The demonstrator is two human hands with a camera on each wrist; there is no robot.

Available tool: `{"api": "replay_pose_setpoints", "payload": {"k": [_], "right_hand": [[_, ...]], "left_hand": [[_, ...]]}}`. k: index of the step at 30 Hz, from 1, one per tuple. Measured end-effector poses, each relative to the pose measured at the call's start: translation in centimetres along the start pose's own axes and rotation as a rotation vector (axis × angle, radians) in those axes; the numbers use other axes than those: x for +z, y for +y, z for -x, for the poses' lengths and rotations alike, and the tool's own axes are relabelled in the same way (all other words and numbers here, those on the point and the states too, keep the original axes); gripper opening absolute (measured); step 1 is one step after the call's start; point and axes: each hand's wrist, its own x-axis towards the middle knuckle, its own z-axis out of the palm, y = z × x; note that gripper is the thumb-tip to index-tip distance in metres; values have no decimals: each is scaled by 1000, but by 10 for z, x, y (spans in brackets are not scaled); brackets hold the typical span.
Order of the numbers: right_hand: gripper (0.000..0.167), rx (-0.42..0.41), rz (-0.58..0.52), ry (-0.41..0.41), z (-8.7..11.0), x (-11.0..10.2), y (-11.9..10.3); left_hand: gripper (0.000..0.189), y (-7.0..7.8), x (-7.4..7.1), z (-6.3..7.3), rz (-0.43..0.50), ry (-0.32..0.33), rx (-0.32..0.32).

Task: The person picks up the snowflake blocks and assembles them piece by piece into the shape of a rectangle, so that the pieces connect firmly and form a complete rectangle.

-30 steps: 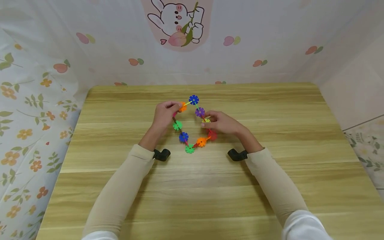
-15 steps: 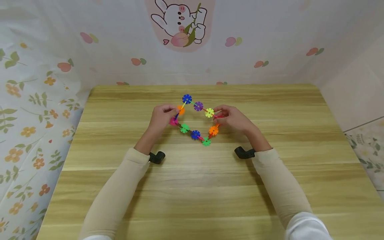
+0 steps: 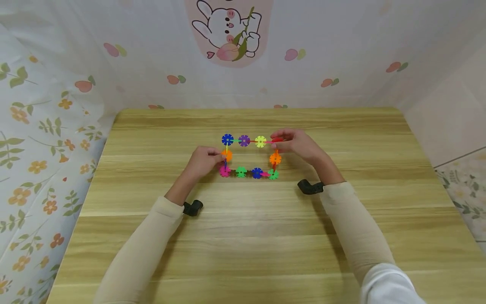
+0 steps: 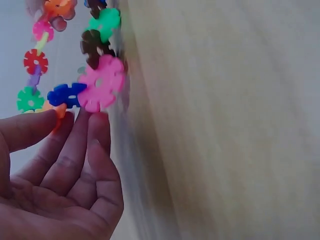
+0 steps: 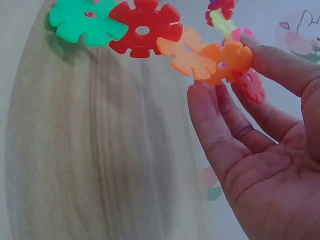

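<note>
A closed loop of notched plastic discs [image 3: 244, 144], the interlocking flower kind, forms a rectangle in the head view. Flat-facing discs alternate with discs seen edge-on. At its left side, my left hand [image 3: 205, 160] pinches an orange disc [image 3: 226, 156] between thumb and fingers. A pink disc [image 4: 102, 83] and a dark blue one [image 4: 70, 95] sit just past those fingertips in the left wrist view. My right hand [image 3: 296, 145] grips a red disc [image 3: 277, 139] at the far right corner. Below that corner hangs an orange disc [image 3: 275, 158], then a green one [image 3: 273, 174].
The wooden tabletop [image 3: 243, 236] spreads under both arms. A printed curtain [image 3: 144, 63] borders its far edge, and a flowered cloth [image 3: 38, 169] its left side. Black camera mounts [image 3: 193, 208] stick out from both wrists.
The disc loop has been turned and pulled from a slanted shape into a level rectangle. My right hand has moved up and right, from the yellow disc to the red one; my left hand has lowered.
</note>
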Motion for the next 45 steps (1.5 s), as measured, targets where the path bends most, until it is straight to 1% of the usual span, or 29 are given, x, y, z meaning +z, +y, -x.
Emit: {"api": "replay_pose_setpoints", "payload": {"k": [6,9,12,14,17,19,21,23,25,28,31,34,37,40,42,45], "right_hand": [[39,-3,-40,-6,-8,8,4],[36,20,-39,-12,-10,10,8],[38,41,-26,-32,-10,11,9],[41,49,-20,-36,-10,11,10],[44,37,44,-26,-8,10,9],[45,19,118,-14,-6,7,8],[46,-7,227,7,-3,3,7],[48,-29,332,31,0,-2,7],[51,-42,427,60,5,-9,7],[58,-62,551,101,15,-18,9],[64,-109,672,137,26,-27,13],[68,-177,786,164,37,-36,18],[71,-250,881,200,46,-45,24],[73,-307,968,228,50,-53,31],[73,-319,1016,236,51,-57,35],[75,-298,1058,231,53,-61,38]], "left_hand": [[19,-5,-4,8,16,-85,-44],[21,-4,-6,10,11,-109,-72],[22,-3,-8,11,-20,-131,-96],[23,-2,-9,12,-66,-142,-103],[23,0,-11,12,-169,-149,-88],[25,1,-13,13,-242,-145,-77],[28,2,-16,13,-301,-144,-70],[30,3,-18,15,-336,-140,-64],[31,3,-21,17,-366,-137,-43],[34,2,-27,22,-400,-117,5],[46,-2,-38,25,-440,-83,60],[60,-8,-52,27,-486,-52,93],[71,-15,-67,27,-575,-9,132],[78,-22,-80,28,-696,68,191],[81,-25,-86,29,-780,122,226],[82,-31,-92,31,-850,172,267]]}}
